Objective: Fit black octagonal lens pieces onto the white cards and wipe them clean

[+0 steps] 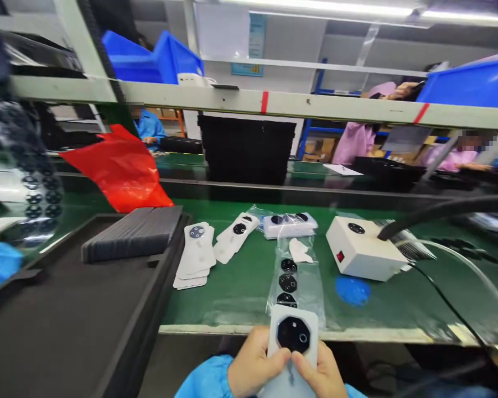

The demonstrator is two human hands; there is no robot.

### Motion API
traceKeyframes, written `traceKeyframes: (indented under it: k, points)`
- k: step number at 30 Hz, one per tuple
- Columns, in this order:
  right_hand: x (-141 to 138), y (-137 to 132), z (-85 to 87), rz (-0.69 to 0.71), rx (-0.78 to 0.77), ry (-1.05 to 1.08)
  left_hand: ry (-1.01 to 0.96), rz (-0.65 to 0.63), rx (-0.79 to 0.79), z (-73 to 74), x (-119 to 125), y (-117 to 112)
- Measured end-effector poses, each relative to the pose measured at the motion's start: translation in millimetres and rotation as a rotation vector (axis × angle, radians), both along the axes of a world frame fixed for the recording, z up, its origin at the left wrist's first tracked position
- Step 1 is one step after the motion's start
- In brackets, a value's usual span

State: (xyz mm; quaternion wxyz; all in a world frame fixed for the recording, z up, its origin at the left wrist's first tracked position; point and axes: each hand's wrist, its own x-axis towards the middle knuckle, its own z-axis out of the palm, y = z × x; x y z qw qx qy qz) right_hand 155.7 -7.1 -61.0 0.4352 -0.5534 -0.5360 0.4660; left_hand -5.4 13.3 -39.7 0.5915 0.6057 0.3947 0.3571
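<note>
Both of my hands hold a white phone back cover with a black octagonal camera piece, low in the middle of the view, just in front of the table edge. My left hand wraps its left side, thumb near the black piece. My right hand grips the right side, thumb pressed on the cover. Just beyond lies a clear film strip carrying black octagonal pieces.
A white box with a red switch and a black hose stands at the right, a blue blob before it. Stacks of white covers lie mid-table. A black tray with a foam stack sits left. Other people work across the line.
</note>
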Motion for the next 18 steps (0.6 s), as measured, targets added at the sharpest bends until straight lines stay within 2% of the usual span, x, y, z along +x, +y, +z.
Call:
traceKeyframes:
  k: [2, 4, 7, 10, 13, 16, 18]
  points:
    - [-3, 6, 0.1, 0.010, 0.000, 0.024, 0.027, -0.021, 0.031, 4.0, 1, 5]
    - [-6, 15, 3.2, 0.033, 0.017, 0.036, 0.061, -0.013, 0.072, 13.9, 1, 14]
    - [-4, 33, 9.0, 0.040, 0.089, 0.015, 0.126, 0.091, 0.107, 35.5, -7, 39]
    - [6, 45, 10.5, 0.011, 0.177, -0.061, 0.216, 0.244, 0.116, 58.2, -32, 84]
    - [16, 45, 8.1, 0.022, 0.240, -0.159, 0.391, 0.503, 0.152, 72.4, -67, 139]
    - [20, 37, 6.7, 0.077, 0.301, -0.240, 0.609, 0.679, 0.174, 73.8, -94, 182]
    - [18, 33, 7.7, 0.097, 0.337, -0.279, 0.743, 0.729, 0.189, 69.7, -102, 194]
